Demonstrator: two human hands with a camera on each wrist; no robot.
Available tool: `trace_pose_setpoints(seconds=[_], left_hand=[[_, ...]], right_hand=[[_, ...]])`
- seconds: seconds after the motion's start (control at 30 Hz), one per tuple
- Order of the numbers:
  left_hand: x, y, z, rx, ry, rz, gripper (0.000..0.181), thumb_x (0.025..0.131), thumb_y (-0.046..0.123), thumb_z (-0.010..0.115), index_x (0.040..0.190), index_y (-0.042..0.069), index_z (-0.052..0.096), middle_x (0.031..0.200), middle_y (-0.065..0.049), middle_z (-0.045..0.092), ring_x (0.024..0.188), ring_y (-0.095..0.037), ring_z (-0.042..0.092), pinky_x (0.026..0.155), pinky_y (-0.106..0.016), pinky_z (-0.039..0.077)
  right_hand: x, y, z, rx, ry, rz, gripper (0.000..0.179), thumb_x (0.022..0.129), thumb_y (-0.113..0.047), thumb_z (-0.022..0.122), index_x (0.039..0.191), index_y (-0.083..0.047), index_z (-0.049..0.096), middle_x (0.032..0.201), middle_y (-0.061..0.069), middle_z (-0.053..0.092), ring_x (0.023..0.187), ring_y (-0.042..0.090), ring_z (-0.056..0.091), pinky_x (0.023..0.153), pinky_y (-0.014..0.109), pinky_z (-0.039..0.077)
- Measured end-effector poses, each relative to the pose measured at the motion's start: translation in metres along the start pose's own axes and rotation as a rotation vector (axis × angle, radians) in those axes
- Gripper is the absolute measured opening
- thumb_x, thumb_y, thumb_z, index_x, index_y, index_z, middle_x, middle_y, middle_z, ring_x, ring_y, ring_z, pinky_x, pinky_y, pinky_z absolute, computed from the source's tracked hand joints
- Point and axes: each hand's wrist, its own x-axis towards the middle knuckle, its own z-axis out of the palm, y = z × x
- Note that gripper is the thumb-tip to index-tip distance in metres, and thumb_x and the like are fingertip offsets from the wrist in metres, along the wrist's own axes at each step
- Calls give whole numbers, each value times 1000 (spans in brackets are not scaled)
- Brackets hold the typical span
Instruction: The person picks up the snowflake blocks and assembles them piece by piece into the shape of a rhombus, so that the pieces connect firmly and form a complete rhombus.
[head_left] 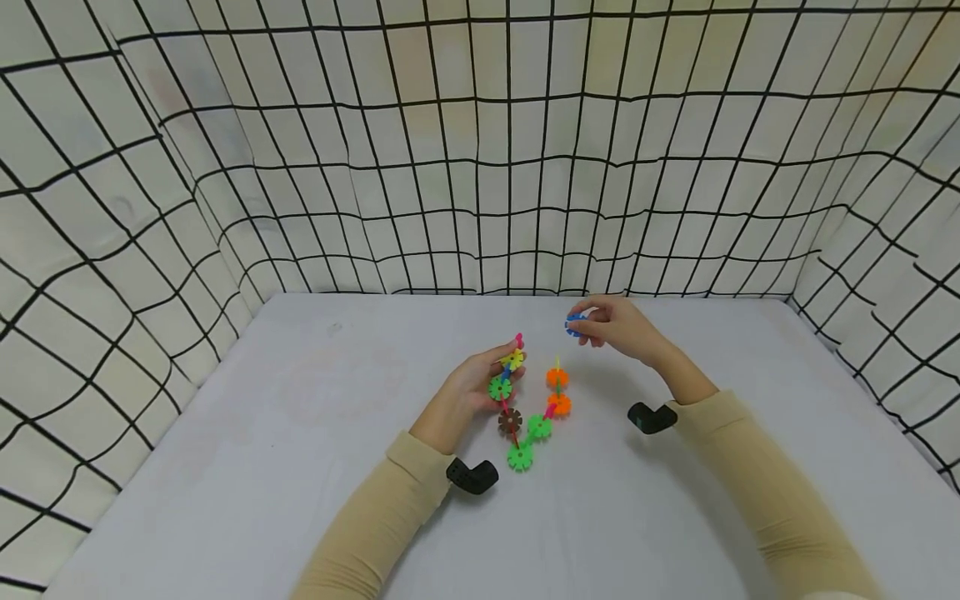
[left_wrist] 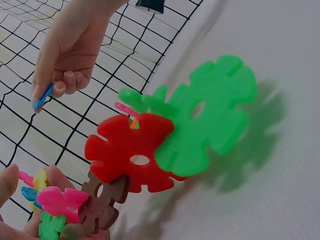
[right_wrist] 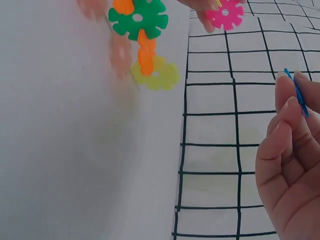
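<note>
A chain of interlocked plastic snowflake discs bends in a U above the table in the head view. Its left side, with a green disc (head_left: 500,388) and a brown disc (head_left: 510,421), lies along my left hand (head_left: 476,382), which grips the upper left end near a yellow disc (head_left: 513,359). Bright green discs (left_wrist: 210,115) form the bottom of the bend. The free right side carries orange discs (head_left: 557,377) and ends in a yellow disc (right_wrist: 156,74). Up and to the right, my right hand (head_left: 617,327) pinches a single blue disc (head_left: 575,325) between thumb and fingers, apart from the chain.
A white-covered table (head_left: 225,467) spreads beneath both hands. White walls with a black grid net (head_left: 525,158) rise at the back and both sides. Each wrist wears a small black camera (head_left: 472,477).
</note>
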Motion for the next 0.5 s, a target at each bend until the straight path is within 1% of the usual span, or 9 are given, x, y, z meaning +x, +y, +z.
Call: trace_pose_setpoints(seconds=[0.13,0.3,0.37,0.5], left_hand=[[0,0,0,0,0,-3,18,100,33,69,107,16,72,112,-6,63,82,-13,61,72,-34,42],[0,0,1,6,-3,-11,27,100,35,68,118,15,69,113,-4,64,82,-12,61,72,-34,41],[0,1,1,17,-6,-14,32,101,36,67,124,13,67,112,-3,64,81,-12,61,72,-34,41],[0,0,0,45,-18,-18,38,102,37,64,129,10,63,110,-3,62,80,-10,60,71,-33,40]], right_hand=[[13,0,17,54,10,-10,30,101,-19,68,123,1,64,87,21,70,79,42,58,68,31,49],[24,0,34,97,14,-5,28,103,-18,65,122,2,64,86,20,70,77,41,56,69,33,50],[28,1,39,103,13,-1,28,103,-18,65,122,2,64,87,21,69,75,38,56,70,34,49],[34,2,51,108,18,2,28,105,-19,62,123,2,65,85,19,68,69,25,53,70,36,46]])
